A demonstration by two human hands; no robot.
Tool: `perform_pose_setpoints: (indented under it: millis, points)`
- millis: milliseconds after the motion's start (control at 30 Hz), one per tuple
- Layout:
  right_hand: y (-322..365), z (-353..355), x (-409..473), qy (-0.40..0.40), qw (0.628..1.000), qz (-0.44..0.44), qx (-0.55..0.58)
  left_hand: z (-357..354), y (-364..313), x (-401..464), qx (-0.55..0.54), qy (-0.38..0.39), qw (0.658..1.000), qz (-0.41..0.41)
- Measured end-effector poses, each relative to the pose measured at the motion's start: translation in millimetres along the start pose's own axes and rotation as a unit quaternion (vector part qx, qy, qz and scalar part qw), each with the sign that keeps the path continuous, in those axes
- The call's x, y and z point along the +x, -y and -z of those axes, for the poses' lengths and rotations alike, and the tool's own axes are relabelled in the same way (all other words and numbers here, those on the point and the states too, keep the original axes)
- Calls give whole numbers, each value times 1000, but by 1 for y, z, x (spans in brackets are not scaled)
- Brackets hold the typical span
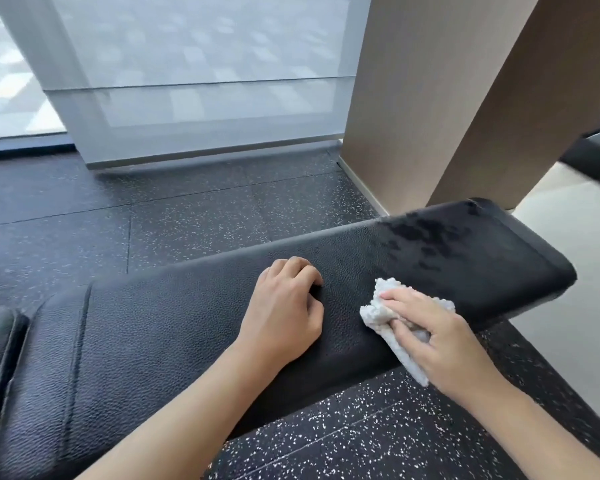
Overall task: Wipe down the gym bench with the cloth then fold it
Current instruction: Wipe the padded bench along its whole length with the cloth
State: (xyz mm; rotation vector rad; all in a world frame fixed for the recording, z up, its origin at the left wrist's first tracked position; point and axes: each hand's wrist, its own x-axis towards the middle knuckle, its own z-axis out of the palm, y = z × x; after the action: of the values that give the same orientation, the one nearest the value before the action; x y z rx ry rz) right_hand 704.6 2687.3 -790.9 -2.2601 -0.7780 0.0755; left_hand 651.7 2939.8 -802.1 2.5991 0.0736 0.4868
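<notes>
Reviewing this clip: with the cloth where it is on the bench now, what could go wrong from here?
The right hand works the bunched white cloth near the bench front edge; its tail could slip off. The left hand rests on unwiped pad, so that patch may get skipped.

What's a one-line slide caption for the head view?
Right hand presses a white cloth on the black gym bench; left hand rests beside it, damp streaks at the far end.
</notes>
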Motion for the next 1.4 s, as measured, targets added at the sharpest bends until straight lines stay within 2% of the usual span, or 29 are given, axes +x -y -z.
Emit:
perform_pose_setpoints:
  millis: [200, 300, 400, 633, 733, 833, 933, 1000, 1100, 1233, 1333, 1400]
  points:
    - [7, -24, 127, -9, 999, -23, -34, 2, -3, -1, 7, 7, 1000, 2]
    - [16, -35, 155, 5, 997, -41, -64, 3, -5, -2, 6, 8, 1000, -5]
    - [18, -33, 131, -4, 998, -22, -50, 3, -6, -2, 7, 9, 1000, -5]
    - [12, -12, -15, 30, 997, 71, -23, -1, -2, 1, 5, -3, 1000, -13]
    - [1, -2, -1, 47, 996, 72, -20, -1, -1, 1, 6, -2, 1000, -13]
    - [-12, 3, 59, -4, 999, 27, -43, 0, -1, 1, 5, 1, 1000, -14]
    - [-14, 1, 119, -56, 995, -57, -54, 0, -3, 1, 4, 4, 1000, -15]
    - [-2, -10, 134, -66, 993, -68, -63, 1, -3, 1, 2, 2, 1000, -16]
    - [23, -30, 108, -25, 998, -9, -53, 0, -2, 0, 1, 1, 1000, -20]
    - [32, -35, 21, 32, 996, 75, -35, -1, 0, 0, -19, -7, 1000, -18]
    - [14, -12, -9, 35, 997, 65, -23, -1, 1, 1, -20, -11, 999, -23]
    - [-4, 7, 6, 3, 1000, 22, -21, -1, 1, 2, -17, -11, 999, -26]
